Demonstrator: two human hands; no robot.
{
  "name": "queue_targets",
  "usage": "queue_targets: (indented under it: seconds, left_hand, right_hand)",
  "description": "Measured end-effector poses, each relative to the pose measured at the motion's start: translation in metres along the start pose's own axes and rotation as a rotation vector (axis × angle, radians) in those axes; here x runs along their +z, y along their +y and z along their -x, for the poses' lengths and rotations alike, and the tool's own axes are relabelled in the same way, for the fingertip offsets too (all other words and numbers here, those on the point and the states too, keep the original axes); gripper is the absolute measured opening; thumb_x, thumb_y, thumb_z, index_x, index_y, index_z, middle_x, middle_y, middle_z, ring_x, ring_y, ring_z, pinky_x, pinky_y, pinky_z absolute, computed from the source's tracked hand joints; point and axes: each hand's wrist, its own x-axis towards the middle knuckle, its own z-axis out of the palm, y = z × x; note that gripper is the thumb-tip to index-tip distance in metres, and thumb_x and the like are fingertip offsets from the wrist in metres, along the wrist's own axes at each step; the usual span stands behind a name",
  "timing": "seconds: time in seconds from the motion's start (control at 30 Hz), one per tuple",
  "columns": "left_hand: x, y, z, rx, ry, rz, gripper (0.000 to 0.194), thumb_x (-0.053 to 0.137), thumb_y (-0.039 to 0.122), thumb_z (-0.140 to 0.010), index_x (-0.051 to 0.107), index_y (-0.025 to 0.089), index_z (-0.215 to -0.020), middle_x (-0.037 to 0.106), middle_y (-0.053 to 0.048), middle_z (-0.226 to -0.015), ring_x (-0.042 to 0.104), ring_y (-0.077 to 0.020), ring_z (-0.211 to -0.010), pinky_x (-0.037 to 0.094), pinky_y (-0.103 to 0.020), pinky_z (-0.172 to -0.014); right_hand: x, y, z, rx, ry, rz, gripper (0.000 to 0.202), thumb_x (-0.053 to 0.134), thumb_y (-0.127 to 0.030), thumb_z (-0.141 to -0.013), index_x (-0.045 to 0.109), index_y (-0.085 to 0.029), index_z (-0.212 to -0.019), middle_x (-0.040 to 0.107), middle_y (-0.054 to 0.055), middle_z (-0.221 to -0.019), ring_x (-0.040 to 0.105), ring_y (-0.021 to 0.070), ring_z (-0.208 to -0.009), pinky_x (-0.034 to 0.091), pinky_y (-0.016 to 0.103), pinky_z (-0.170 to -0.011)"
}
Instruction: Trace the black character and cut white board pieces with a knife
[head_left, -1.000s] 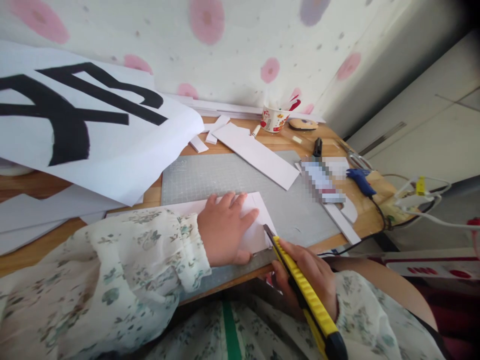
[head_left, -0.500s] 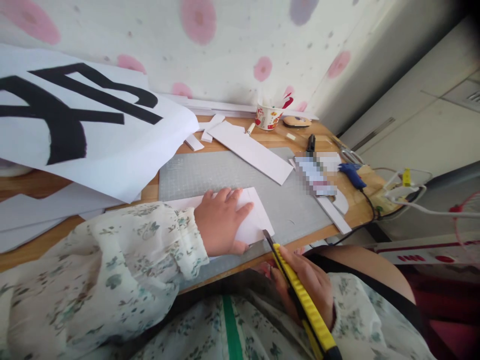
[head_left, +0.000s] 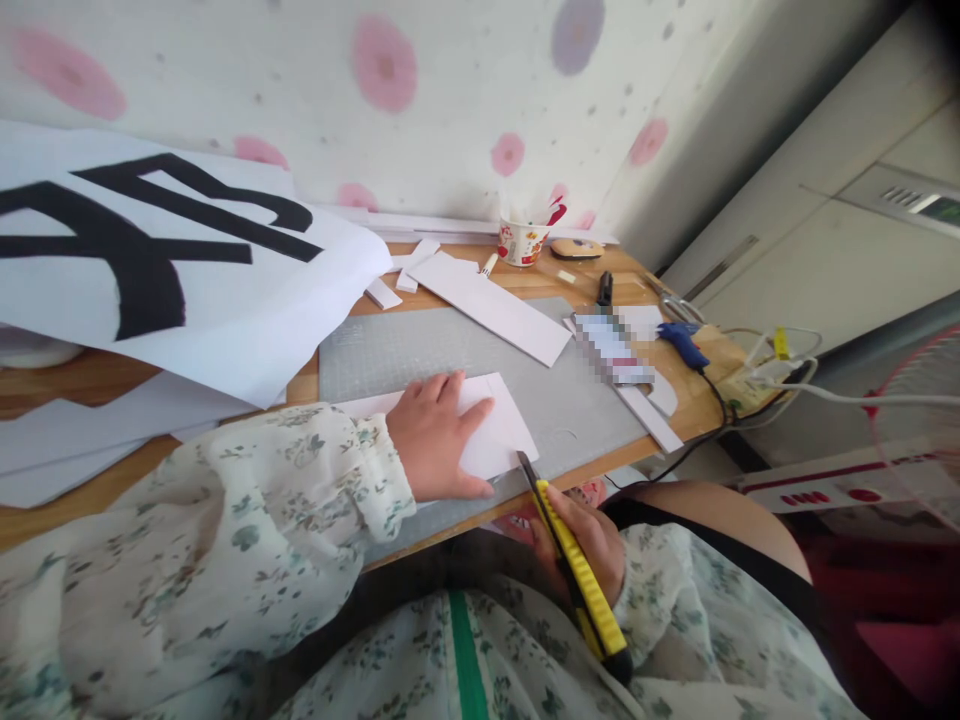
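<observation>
My left hand (head_left: pixel 439 437) lies with fingers spread on a white foam board (head_left: pixel 504 425), pressing it on the grey cutting mat (head_left: pixel 577 400). Part of the board is hidden beneath that hand and sleeve. My right hand (head_left: pixel 586 540) is closed around a yellow and black utility knife (head_left: pixel 574 570). The knife's blade is out, and its tip is at the board's near right corner; whether it touches cannot be told. A longer white strip of board (head_left: pixel 495 310) rests on the mat's far part.
A large paper sheet with black lettering (head_left: pixel 225 290) covers the desk's left. At the back stand a paper cup (head_left: pixel 523 243) and a mouse (head_left: pixel 577 249). On the right are a pixelated phone (head_left: pixel 611 345), a blue glue gun (head_left: pixel 684 343), scissors (head_left: pixel 675 300) and white cables (head_left: pixel 862 399).
The knife and my right hand have shifted slightly left and up, with the blade tip a little further over the board. My left hand stays spread on the board. The view has turned slightly.
</observation>
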Motion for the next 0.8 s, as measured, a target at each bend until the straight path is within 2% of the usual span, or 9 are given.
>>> queue_targets:
  seconds: [0.1,0.2,0.27,0.33,0.47,0.57,0.67,0.73,0.8]
  left_hand:
    - [-0.001,0.0,-0.003,-0.011,0.018,0.001,0.098,0.079,0.071,-0.062,0.057,0.018,-0.141,0.048,-0.026,-0.147,0.046,-0.048,-0.13,0.039,-0.059,-0.106]
    - [-0.001,0.0,-0.004,-0.024,0.04,0.011,0.097,0.081,0.07,-0.056,0.061,0.019,-0.136,0.053,-0.023,-0.14,0.051,-0.0456,-0.122,0.043,-0.058,-0.102]
    - [-0.002,0.001,-0.004,-0.033,0.055,0.021,0.099,0.083,0.069,-0.053,0.061,0.021,-0.136,0.055,-0.022,-0.137,0.052,-0.0447,-0.121,0.044,-0.057,-0.102]
    - [-0.005,0.001,-0.004,-0.043,0.074,0.027,0.1,0.085,0.068,-0.051,0.061,0.022,-0.137,0.056,-0.02,-0.135,0.052,-0.0442,-0.122,0.043,-0.057,-0.104]
    - [-0.022,0.001,0.002,-0.058,0.11,0.022,0.103,0.085,0.068,-0.051,0.058,0.024,-0.14,0.05,-0.018,-0.142,0.049,-0.044,-0.128,0.038,-0.056,-0.112]
    - [-0.039,0.001,0.01,-0.07,0.124,0.037,0.105,0.086,0.064,-0.052,0.054,0.022,-0.143,0.044,-0.019,-0.148,0.047,-0.0428,-0.132,0.037,-0.054,-0.115]
    - [-0.049,0.001,0.019,-0.099,0.137,0.052,0.107,0.089,0.057,-0.051,0.052,0.02,-0.145,0.04,-0.021,-0.151,0.044,-0.0444,-0.135,0.035,-0.056,-0.116]
    - [-0.05,0.002,0.024,-0.116,0.15,0.033,0.109,0.09,0.052,-0.05,0.052,0.018,-0.146,0.039,-0.023,-0.152,0.042,-0.0467,-0.136,0.033,-0.06,-0.117]
    - [-0.049,0.004,0.027,-0.109,0.171,0.01,0.109,0.091,0.05,-0.049,0.052,0.016,-0.145,0.038,-0.025,-0.152,0.041,-0.0482,-0.137,0.033,-0.062,-0.116]
  right_hand:
    - [-0.004,-0.007,-0.006,-0.045,0.006,-0.013,0.063,0.064,-0.018,-0.088,0.045,-0.031,-0.146,0.078,0.004,-0.083,0.071,0.0237,-0.06,0.059,0.035,-0.051]
    - [-0.014,-0.016,-0.013,0.047,0.142,0.043,0.042,0.064,-0.022,-0.089,0.06,-0.031,-0.13,0.078,0.005,-0.089,0.073,0.0247,-0.068,0.061,0.037,-0.06]
    - [-0.024,-0.014,-0.026,0.071,0.227,0.087,0.034,0.063,-0.023,-0.091,0.063,-0.029,-0.125,0.077,0.006,-0.091,0.073,0.0257,-0.074,0.06,0.038,-0.065]
    - [-0.035,-0.001,-0.051,-0.061,0.161,0.102,0.038,0.064,-0.02,-0.091,0.063,-0.028,-0.128,0.073,0.004,-0.081,0.068,0.0212,-0.064,0.054,0.032,-0.057]
    - [-0.046,0.048,-0.117,-0.215,-0.236,0.282,0.038,0.055,-0.015,-0.093,0.067,-0.025,-0.128,0.069,0.005,-0.081,0.066,0.0208,-0.071,0.052,0.031,-0.063]
    - [-0.036,0.079,-0.149,-0.243,-0.481,0.393,0.045,0.049,-0.006,-0.091,0.07,-0.025,-0.126,0.07,0.006,-0.088,0.067,0.0199,-0.079,0.052,0.029,-0.072]
    - [-0.018,0.089,-0.161,-0.233,-0.524,0.399,0.047,0.05,-0.005,-0.088,0.071,-0.025,-0.125,0.071,0.006,-0.089,0.066,0.0201,-0.081,0.052,0.029,-0.072]
    - [-0.01,0.083,-0.165,-0.19,-0.45,0.356,0.046,0.049,-0.005,-0.088,0.07,-0.022,-0.124,0.072,0.009,-0.092,0.066,0.0221,-0.085,0.053,0.032,-0.074]
    - [-0.007,0.066,-0.169,-0.056,-0.328,0.158,0.036,0.05,-0.012,-0.091,0.071,-0.018,-0.12,0.073,0.011,-0.096,0.067,0.0237,-0.088,0.055,0.036,-0.076]
